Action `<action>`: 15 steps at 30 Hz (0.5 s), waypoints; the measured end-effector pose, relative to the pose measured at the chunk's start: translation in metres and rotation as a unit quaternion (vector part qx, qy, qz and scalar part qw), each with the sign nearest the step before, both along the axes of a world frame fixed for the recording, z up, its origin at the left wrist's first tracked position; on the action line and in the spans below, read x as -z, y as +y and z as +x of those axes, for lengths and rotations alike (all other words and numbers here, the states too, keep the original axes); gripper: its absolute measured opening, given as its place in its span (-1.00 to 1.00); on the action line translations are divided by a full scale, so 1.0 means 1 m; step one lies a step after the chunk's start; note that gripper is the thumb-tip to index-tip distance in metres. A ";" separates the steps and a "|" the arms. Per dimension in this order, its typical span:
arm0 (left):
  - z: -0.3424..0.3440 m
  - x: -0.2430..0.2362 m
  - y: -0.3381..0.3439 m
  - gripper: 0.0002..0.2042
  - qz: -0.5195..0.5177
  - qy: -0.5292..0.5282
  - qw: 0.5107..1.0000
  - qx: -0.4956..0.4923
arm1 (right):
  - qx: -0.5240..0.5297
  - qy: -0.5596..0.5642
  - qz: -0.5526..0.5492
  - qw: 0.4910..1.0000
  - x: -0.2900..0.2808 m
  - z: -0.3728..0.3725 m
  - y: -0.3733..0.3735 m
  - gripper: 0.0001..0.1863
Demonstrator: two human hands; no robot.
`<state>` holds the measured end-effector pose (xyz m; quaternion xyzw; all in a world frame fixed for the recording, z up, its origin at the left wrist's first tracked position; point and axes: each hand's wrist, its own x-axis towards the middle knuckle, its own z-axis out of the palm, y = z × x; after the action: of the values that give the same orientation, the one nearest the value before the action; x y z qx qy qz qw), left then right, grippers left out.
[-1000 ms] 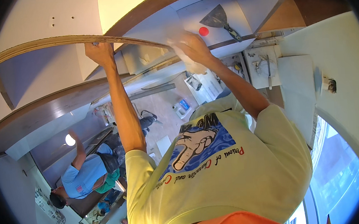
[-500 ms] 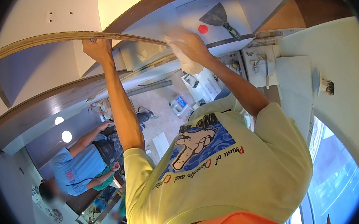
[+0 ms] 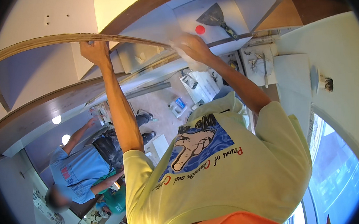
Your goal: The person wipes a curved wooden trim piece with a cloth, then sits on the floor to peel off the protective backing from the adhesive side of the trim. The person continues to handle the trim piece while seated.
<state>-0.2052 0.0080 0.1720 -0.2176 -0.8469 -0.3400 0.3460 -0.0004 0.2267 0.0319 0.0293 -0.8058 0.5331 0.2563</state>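
Observation:
My left hand (image 3: 95, 52) is closed around the edge of a wooden panel (image 3: 62, 38), which has a pale face and a brown, layered edge. My right hand (image 3: 194, 47) is at the panel's right end, its fingers smeared by motion. From it hangs a crumpled whitish cloth (image 3: 195, 63), also blurred. Right of that hand, a putty knife (image 3: 215, 16) with a wide dark blade lies on a white cabinet surface, beside a red round spot (image 3: 200, 29).
White open cabinet compartments (image 3: 37, 68) with brown edges run across the top. A person in a light blue shirt (image 3: 77, 175) stands at left; another in green (image 3: 114, 201) is lower. A white board (image 3: 204, 84), a jug (image 3: 178, 108) and a tool (image 3: 264, 69) lie below.
My right hand has shifted slightly right and down with the cloth, along the panel's end. My left hand keeps its hold. The person in blue has reached an arm out and moved lower.

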 end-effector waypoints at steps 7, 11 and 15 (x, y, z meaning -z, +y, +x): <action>-0.002 -0.001 0.000 -0.75 0.010 -0.022 0.999 -0.029 | -0.005 -0.057 -0.107 0.993 0.022 -0.007 -0.005 -0.70; 0.000 0.000 0.003 -0.75 0.015 -0.033 0.999 -0.027 | -0.035 -0.108 -0.074 0.991 0.047 -0.008 0.005 -0.67; 0.002 -0.002 0.005 -0.74 0.025 -0.025 0.999 -0.001 | -0.057 -0.094 -0.157 0.981 0.058 -0.017 0.007 -0.64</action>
<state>-0.2028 0.0127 0.1743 -0.1999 -0.8466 -0.3662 0.3304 -0.0170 0.2337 -0.0261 -0.0152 -0.7293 0.6674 0.1500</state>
